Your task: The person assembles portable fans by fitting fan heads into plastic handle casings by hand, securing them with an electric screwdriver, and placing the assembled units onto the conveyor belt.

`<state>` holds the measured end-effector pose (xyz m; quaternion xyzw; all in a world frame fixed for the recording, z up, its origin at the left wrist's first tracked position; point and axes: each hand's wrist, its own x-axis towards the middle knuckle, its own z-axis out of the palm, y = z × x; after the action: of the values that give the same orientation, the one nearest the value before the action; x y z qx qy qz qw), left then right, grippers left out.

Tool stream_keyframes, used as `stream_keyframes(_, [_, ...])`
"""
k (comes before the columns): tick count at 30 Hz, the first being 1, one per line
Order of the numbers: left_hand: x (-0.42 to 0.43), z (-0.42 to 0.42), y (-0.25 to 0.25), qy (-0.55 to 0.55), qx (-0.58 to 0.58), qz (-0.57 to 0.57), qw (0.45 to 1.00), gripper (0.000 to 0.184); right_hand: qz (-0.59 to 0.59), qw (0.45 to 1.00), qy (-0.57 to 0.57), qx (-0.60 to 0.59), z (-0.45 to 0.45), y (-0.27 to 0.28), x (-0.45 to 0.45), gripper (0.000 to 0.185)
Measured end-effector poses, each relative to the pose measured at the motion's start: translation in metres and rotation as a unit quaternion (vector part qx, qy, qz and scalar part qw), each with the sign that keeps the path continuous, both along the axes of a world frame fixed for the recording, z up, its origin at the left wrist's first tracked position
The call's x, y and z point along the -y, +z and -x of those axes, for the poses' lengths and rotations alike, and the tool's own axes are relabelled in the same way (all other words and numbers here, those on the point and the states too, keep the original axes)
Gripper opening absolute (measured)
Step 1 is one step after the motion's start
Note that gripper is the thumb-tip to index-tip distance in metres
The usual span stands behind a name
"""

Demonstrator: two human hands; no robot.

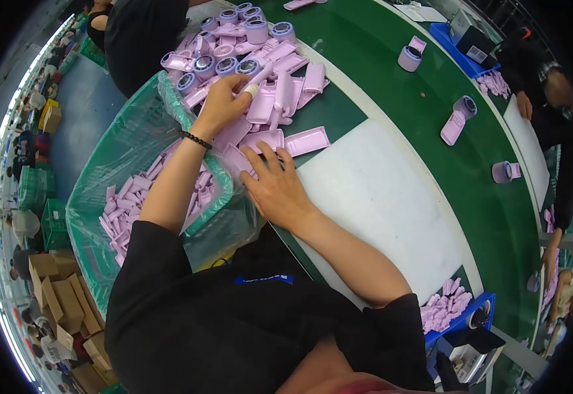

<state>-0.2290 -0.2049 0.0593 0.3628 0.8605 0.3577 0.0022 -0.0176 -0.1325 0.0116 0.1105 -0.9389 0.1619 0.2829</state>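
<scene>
My left hand [222, 104] reaches over a heap of pink plastic parts [263, 105], its fingers bent and slightly apart. A whitish cover sits on one of its digits, and a dark beaded bracelet [196, 138] circles the wrist. I see nothing clearly gripped in it. Closer to me, my right hand [276, 194] lies with spread fingers, the tips touching pink shell pieces at the heap's near edge. A pink tray-shaped shell [307, 140] rests just beyond those fingers. Round lilac pieces with dark centres [204, 65] sit among the heap's far parts.
A green crate [112, 141] lined with clear plastic holds many small pink parts, left of me. A white board [378, 203] lies to the right. Beyond it, a green conveyor [454, 177] carries several lilac units. A blue bin [460, 322] stands lower right; co-workers sit across.
</scene>
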Motion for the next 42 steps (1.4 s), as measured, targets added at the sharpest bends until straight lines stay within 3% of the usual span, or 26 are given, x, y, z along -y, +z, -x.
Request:
stream_keyframes(7, [-0.009, -0.016, -0.001, -0.048, 0.053, -0.04, 0.997, 0.029, 0.022, 0.999, -0.03, 0.008, 0.0, 0.004, -0.034, 0.021])
stream_keyframes(13, [-0.017, -0.036, 0.009, -0.084, 0.031, -0.007, 0.996, 0.026, 0.053, 0.998, -0.02, 0.008, 0.0, 0.0, -0.042, 0.02])
stream_keyframes(17, [-0.016, -0.04, 0.016, -0.145, -0.06, 0.05, 0.986, 0.021, 0.116, 0.993, 0.007, 0.019, 0.001, -0.008, -0.041, 0.021])
stream_keyframes(23, [-0.026, -0.032, 0.023, -0.171, -0.112, 0.031, 0.978, 0.011, 0.153, 0.988, 0.02, -0.014, -0.004, -0.003, -0.037, 0.022])
stream_keyframes(27, [-0.035, -0.021, 0.032, -0.256, -0.064, 0.125, 0.956, 0.011, 0.218, 0.963, 0.077, -0.137, -0.003, 0.004, -0.034, 0.022])
stream_keyframes(30, [-0.04, -0.024, 0.04, -0.303, -0.125, 0.114, 0.938, 0.012, 0.267, 0.938, 0.072, -0.208, -0.006, 0.014, -0.035, 0.021])
stream_keyframes(32, [-0.048, -0.03, 0.04, -0.263, -0.038, -0.012, 0.964, 0.029, 0.286, 0.907, 0.069, -0.301, -0.009, 0.019, -0.043, 0.019])
stream_keyframes(35, [-0.069, -0.073, 0.069, -0.276, 0.011, 0.019, 0.961, 0.036, 0.326, 0.877, 0.045, -0.351, -0.019, 0.046, -0.052, 0.015])
stream_keyframes(37, [-0.087, -0.115, 0.085, -0.18, 0.223, -0.002, 0.958, 0.03, 0.331, 0.857, 0.063, -0.389, -0.03, 0.073, -0.061, 0.014])
stream_keyframes(39, [-0.092, -0.149, 0.075, -0.202, 0.228, 0.043, 0.951, 0.023, 0.314, 0.81, 0.066, -0.491, -0.031, 0.101, -0.071, 0.014])
stream_keyframes(40, [-0.097, -0.152, 0.065, -0.229, 0.23, 0.045, 0.945, 0.023, 0.298, 0.814, 0.044, -0.496, -0.041, 0.114, -0.08, 0.014])
stream_keyframes(42, [-0.11, -0.154, 0.049, -0.43, 0.246, -0.01, 0.868, 0.031, 0.293, 0.798, 0.026, -0.525, -0.059, 0.138, -0.096, 0.016])
